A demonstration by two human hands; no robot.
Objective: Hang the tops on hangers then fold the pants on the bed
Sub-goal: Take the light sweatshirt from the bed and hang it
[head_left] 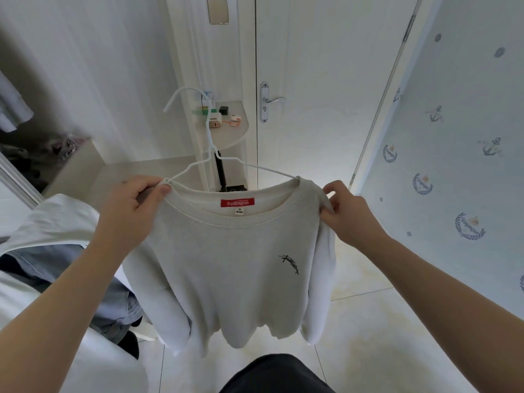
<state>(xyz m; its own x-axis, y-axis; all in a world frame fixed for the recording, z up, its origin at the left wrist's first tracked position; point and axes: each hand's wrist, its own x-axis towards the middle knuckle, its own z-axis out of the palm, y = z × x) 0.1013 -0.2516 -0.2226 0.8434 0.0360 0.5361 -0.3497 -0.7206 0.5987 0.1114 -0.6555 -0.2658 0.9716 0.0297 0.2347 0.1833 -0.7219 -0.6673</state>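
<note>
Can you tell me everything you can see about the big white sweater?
The sweater is off-white, soft-looking knit with a ribbed round collar. Inside the neck is a red label with a white size tag under it. A small black logo marks the chest. It hangs upright on a thin white hanger, sleeves dangling above the tiled floor. The left hand grips one shoulder and the right hand pinches the other.

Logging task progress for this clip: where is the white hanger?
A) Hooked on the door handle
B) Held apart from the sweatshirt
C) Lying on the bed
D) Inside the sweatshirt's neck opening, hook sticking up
D: the hanger has both arms running into the collar of the sweatshirt, whose shoulders the left hand and right hand pinch.
</note>
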